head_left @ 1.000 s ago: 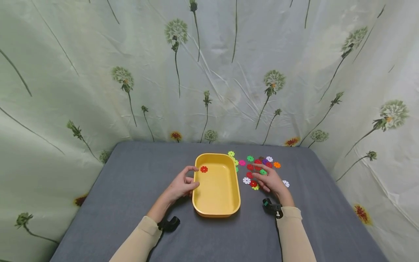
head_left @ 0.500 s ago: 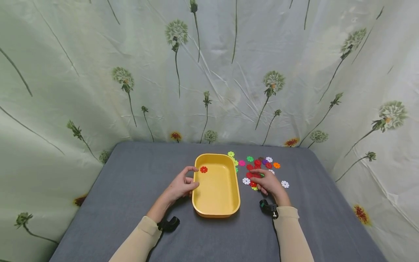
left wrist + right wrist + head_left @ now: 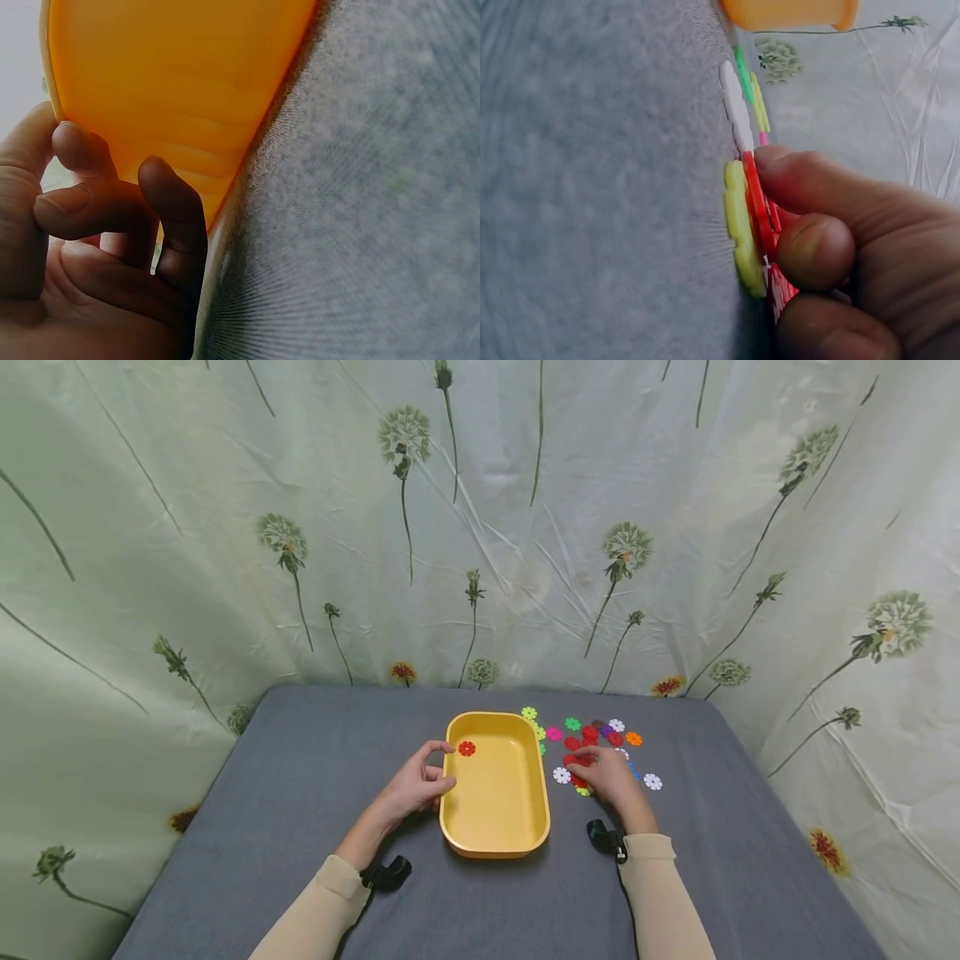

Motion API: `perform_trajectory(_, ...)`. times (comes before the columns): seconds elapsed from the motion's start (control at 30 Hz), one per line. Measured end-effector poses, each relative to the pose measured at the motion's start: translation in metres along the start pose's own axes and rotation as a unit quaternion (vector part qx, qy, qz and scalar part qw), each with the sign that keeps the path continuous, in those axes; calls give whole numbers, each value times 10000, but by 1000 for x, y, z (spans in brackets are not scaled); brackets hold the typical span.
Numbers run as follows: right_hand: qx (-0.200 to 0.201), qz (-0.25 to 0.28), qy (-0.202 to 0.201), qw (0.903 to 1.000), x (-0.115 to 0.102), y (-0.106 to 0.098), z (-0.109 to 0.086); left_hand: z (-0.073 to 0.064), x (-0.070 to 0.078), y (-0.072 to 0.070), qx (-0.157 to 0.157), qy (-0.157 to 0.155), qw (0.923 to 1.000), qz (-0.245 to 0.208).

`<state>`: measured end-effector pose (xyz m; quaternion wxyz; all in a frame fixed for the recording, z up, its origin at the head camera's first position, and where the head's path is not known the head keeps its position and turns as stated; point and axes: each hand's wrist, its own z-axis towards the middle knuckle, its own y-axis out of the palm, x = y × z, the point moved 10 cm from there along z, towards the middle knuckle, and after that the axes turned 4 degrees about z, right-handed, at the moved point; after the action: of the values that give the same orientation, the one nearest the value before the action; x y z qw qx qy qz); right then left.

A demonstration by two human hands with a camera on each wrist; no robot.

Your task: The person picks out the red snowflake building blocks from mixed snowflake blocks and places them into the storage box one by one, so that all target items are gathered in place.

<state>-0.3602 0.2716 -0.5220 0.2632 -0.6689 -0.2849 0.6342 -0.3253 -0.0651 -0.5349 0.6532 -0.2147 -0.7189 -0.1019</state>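
Note:
My left hand holds the left rim of a yellow plastic tray; in the left wrist view, a fingertip sits on the rim and curled fingers lie by the outer wall. One red snowflake disc lies inside the tray. Right of it, my right hand is low over the loose snowflake discs. In the right wrist view its thumb and finger are at opposite ends of a red snowflake disc, pinching it; a yellow disc and a white disc lie beside it.
More snowflake discs lie on the grey cloth: pink, green, orange, white, and several red ones, some overlapping. Lime discs lie near the tray's far right corner. A flower-print curtain stands behind the table.
My right hand has moved left and down over the red discs, its thumb and fingers drawing closer together. The left hand and the tray have stayed where they were.

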Motion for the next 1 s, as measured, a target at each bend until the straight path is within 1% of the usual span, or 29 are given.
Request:
perform_trajectory(0.1,61,-28,62,10000,-1,-1,0,0,0,-1,6,-5,10000,1)
perform_trajectory(0.23,112,101,144,9998,-2,-4,1,1,-1,-1,5,-24,10000,-28)
perform_trajectory(0.33,175,252,70,9995,-8,-9,0,2,-3,-1,4,-36,10000,-32)
perform_trajectory(0.43,203,473,-87,9986,-19,-14,-2,2,-4,-1,19,-40,10000,-34)
perform_trajectory(0.57,233,706,-282,9968,-40,-24,-4,3,-4,-1,28,-30,10000,-44)
perform_trajectory(0.73,176,926,-532,9941,-74,-31,-4,3,-3,-1,56,-33,10000,-21)
perform_trajectory(0.87,113,1049,-683,9921,-99,-28,1,2,-3,-1,62,-34,10000,-15)
perform_trajectory(1.0,-35,1353,-727,9881,-121,-13,8,3,-3,-1,44,-49,10000,-51)
